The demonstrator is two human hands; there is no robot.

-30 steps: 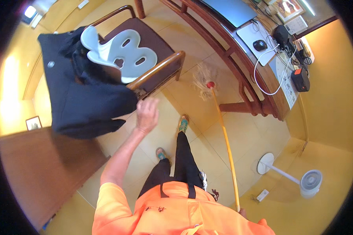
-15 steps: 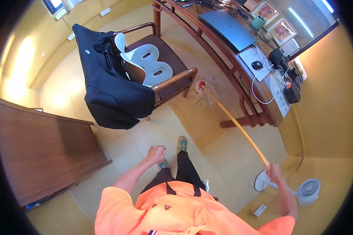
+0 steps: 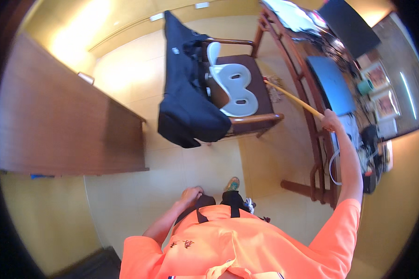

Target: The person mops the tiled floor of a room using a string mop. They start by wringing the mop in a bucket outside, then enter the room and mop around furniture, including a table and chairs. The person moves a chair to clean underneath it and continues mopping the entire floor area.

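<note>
My right hand [image 3: 331, 122] is stretched out to the right and grips the yellow handle of a broom [image 3: 293, 98]. The broom's straw head [image 3: 273, 88] rests on the floor beside the wooden armchair [image 3: 253, 118], under the edge of the desk. My left hand [image 3: 191, 193] hangs by my thigh with the fingers curled and nothing in it. The chair carries a white moulded seat pad [image 3: 235, 90], and a dark jacket [image 3: 186, 102] is draped over its left arm.
A long wooden desk [image 3: 312, 83] on the right holds a blue mat [image 3: 333, 83], cables, framed pictures and a monitor. A brown wooden cabinet [image 3: 65, 121] stands on the left. Yellow floor tiles [image 3: 209, 162] lie between them.
My right hand swung the broom up and to the right, so its head now lies under the desk beside the chair. My left hand dropped from the chair to my thigh.
</note>
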